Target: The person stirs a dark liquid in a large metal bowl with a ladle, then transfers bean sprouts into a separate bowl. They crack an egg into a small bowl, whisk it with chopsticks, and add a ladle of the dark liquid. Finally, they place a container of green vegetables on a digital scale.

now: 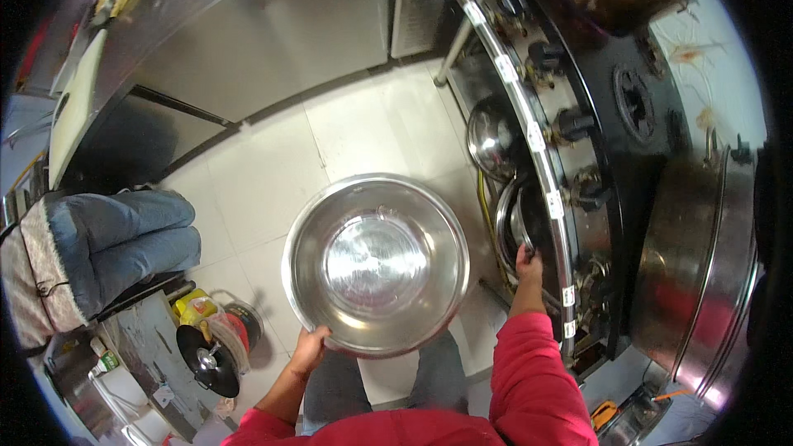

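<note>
A large, shiny stainless-steel basin [375, 263] hangs in front of my legs with nothing in it. My left hand [311, 347] grips its rim at the near left side. To the right, my right hand [528, 263] reaches beneath the stove's front rail and has hold of the rim of a metal bowl [521, 217]. That bowl lies on the shelf under the stove, partly hidden by the rail. Just beyond it on the same shelf is a rounded steel bowl or lid [492, 139].
A gas stove with a steel rail [533, 130] and black knobs runs along the right, bearing large pots [675, 260]. Steel cabinets [297, 18] close off the far side. At left stands another person in jeans [124, 241]. A black wok-like lid [207, 359] sits near several items lower left.
</note>
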Available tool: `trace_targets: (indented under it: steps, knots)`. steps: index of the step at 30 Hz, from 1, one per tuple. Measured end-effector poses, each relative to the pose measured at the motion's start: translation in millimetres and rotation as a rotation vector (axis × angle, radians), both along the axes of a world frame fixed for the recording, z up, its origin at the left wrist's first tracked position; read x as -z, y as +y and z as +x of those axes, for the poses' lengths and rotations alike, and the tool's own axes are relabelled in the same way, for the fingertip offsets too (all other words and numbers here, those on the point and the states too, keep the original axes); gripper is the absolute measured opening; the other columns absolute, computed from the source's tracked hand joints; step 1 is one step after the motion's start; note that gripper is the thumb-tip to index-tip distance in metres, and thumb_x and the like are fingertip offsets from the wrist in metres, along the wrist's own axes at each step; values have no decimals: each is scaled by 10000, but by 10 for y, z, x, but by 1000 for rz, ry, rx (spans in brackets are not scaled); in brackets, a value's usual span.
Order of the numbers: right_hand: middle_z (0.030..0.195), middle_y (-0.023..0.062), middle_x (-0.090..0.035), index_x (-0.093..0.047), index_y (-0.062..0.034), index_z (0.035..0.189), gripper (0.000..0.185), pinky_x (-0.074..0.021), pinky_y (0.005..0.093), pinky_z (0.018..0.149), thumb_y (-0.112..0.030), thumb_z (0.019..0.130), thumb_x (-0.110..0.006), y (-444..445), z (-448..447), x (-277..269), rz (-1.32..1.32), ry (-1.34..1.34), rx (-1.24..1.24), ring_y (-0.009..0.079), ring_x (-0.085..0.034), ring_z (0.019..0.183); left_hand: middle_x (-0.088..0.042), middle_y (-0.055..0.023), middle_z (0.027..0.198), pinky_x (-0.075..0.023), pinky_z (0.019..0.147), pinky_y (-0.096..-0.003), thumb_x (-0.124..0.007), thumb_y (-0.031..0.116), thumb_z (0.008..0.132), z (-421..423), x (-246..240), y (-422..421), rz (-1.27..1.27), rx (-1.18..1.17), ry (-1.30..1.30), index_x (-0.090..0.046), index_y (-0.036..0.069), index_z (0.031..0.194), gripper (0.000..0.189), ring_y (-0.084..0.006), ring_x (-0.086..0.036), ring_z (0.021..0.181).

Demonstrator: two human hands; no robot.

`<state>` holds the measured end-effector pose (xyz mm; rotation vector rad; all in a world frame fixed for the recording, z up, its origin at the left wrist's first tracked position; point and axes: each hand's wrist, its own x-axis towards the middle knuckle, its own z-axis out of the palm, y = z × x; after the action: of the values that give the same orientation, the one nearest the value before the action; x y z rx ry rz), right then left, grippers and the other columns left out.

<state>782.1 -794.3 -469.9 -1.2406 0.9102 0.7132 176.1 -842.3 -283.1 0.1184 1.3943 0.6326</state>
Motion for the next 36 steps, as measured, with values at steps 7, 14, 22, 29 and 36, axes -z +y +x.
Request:
trace_targets:
  steps: [7,14,22,29,36]
  knots:
    - [1118,84,-673,-585,-30,1198,323,-507,305,839,-281,1020,-488,548,-1650,-1243,262,59,-1055,193,-628,952,-631,-131,1015,-531,740,-391,-561,8,805,-156,-471,-349,-11,-204,-50,-542,-57,1164,365,-260,-643,868]
    - [1322,40,-578,-470,-115,1411,513,-420,362,1013,-439,1013,-483,1044,-3377,-3464,375,-11,-1436,178,-550,1175,-600,-149,1096,-588,721,-369,-532,-8,833,-1207,-1745,156,130,-323,-243,-441,-43,1288,466,-270,-655,921]
    - [1352,199,-473,-455,-69,1383,684,-342,463,1060,-143,759,-724,1746,-5893,-5099,103,-2069,-1843,405,-420,1234,-604,-102,1090,-571,655,-324,-539,62,850,-2893,-2786,690,435,-391,-182,-461,-2,1283,445,-209,-647,890]
    - [1411,197,-403,-516,-132,1353,670,-324,501,1065,-170,730,-757,2265,-7117,-5328,292,-2336,-2152,384,-349,1326,-539,-124,1240,-610,743,-404,-571,72,830,-3631,-3107,1464,571,-462,16,-374,50,1381,586,-244,-622,1054]
    - [1480,267,-286,-233,-56,1498,882,-269,486,1134,-139,773,-727,3663,-7469,-4552,298,-1676,-1868,421,-283,1369,-575,-125,1184,-597,790,-418,-566,87,852,-4379,-3091,2798,603,-440,-70,-389,72,1369,547,-251,-641,1015]
